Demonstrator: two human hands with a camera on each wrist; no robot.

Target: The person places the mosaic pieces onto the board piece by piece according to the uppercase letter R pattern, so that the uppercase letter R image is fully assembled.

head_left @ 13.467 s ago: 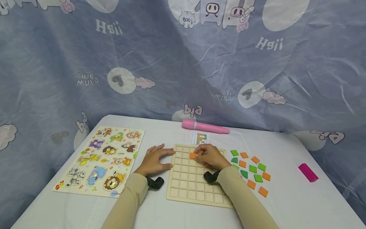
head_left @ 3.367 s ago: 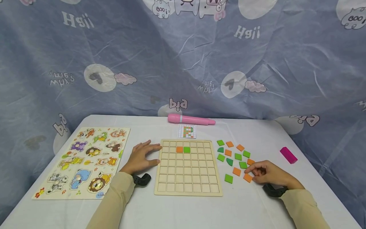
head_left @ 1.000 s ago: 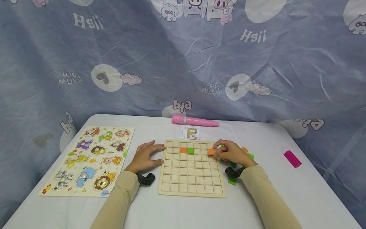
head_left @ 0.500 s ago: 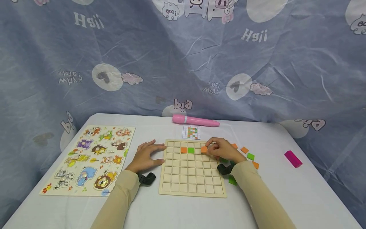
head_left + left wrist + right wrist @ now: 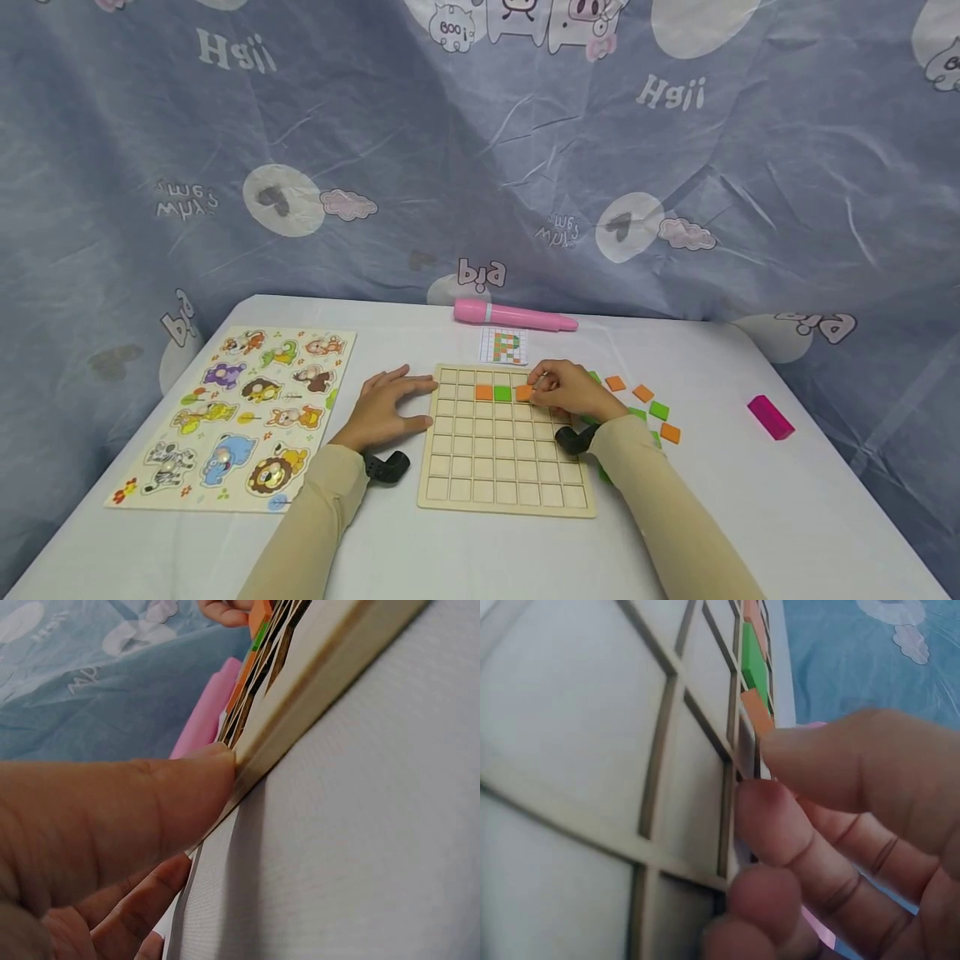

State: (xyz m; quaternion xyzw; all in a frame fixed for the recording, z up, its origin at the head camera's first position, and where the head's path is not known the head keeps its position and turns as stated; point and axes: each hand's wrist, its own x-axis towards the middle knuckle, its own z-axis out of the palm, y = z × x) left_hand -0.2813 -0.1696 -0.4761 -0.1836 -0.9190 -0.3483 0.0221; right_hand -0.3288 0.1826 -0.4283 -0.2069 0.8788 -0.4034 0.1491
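Leftward since earlier, we are shifting an orange tile (image 5: pixel 522 393) beside the green tile (image 5: pixel 502 393), right grip (image 5: pixel 576 391) pinching it, spread left grip (image 5: pixel 381 411) seemingly steadying the board (image 5: pixel 496 469).

Indoor play area, home or studio unclear. A cartoon-printed cloth (image 5: pixel 420 125) hangs behind a white bench (image 5: pixel 810 517) with an animal puzzle (image 5: pixel 272 437).
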